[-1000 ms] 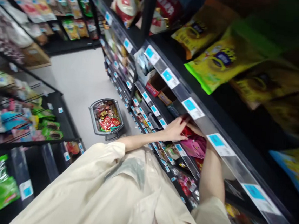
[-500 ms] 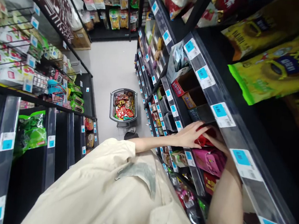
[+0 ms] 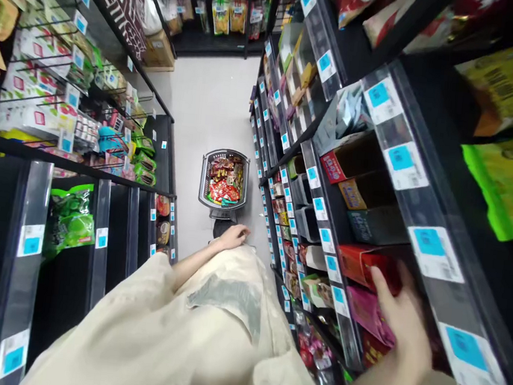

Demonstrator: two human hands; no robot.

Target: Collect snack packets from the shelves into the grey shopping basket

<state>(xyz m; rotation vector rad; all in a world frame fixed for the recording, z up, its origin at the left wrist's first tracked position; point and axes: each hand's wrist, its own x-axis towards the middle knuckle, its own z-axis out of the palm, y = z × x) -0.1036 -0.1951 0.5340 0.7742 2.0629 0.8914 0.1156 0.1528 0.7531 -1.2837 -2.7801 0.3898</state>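
Note:
My right hand reaches into the right shelf, its thumb and fingers around a red box. Just below that box lies a pink package. My left hand hangs in front of my body, above the floor near the basket's handle, its fingers curled; whether something small is inside cannot be made out. Beyond it, a black basket filled with colourful snack packets stands on the floor.
Open boxes line the shelf above the red box. A shelf edge with price tags runs close beside my right arm. Racks of packets border the aisle's left side. Pale floor stretches ahead.
My left hand has left the shelf and moved left to in front of my body. My right hand is still at the red box, now more visible. The view has shifted left.

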